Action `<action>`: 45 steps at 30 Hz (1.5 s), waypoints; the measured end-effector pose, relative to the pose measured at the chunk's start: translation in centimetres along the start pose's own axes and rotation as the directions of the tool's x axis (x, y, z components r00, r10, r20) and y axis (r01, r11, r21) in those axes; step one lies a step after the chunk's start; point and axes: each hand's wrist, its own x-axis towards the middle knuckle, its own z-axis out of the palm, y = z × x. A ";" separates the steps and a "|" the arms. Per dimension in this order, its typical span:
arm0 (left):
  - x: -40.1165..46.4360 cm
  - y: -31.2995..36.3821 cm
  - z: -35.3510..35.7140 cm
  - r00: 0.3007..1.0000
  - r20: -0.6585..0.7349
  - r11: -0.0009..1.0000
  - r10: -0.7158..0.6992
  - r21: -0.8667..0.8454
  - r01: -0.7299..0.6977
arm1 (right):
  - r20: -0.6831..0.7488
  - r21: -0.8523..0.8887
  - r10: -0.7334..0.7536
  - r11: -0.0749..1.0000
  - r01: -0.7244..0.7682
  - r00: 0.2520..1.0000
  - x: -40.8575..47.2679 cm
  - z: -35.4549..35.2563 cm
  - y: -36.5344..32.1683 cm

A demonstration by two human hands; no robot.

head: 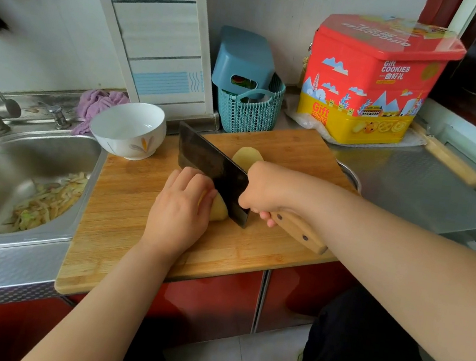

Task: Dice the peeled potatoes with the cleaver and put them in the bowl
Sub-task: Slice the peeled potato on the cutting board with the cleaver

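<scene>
A peeled potato [220, 208] is held down at the chopping board's [133, 211] centre by the left hand [181, 209], fingers curled over it. The cleaver [216, 174] is gripped by the right hand [263, 190], blade set against the potato's three-o'clock side. Slicing appears barely begun; a steady downward cut is called for next, the bowl [128, 128] waiting at eleven o'clock.

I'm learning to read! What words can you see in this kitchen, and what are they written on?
"Gift COOKIES", white letters on the red upper part of the cookie tin.
"一曲好礼", white characters right under that.
"Gift COOKIES", red letters on the tin's yellow lower part.
Upside-down print on the tin's lid: too blurred to read surely.
A small yellow line under the characters: too small to read.
The bowl, cleaver and blue basket show no words.
</scene>
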 end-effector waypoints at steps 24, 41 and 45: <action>0.0 0.3 -0.2 0.999 0.027 1.000 -0.017 -0.013 0.018 | -0.041 -0.067 -0.076 0.995 0.074 0.996 -2.8 -1.7 -2.7; -0.1 0.1 0.0 1.000 0.014 1.000 -0.028 -0.011 0.028 | 0.042 -0.117 0.003 0.993 0.002 0.999 0.2 1.3 -2.3; -0.2 0.0 0.0 1.000 -0.010 1.000 -0.026 -0.013 0.026 | 0.039 -0.094 -0.003 0.996 0.006 0.999 0.4 1.2 -1.9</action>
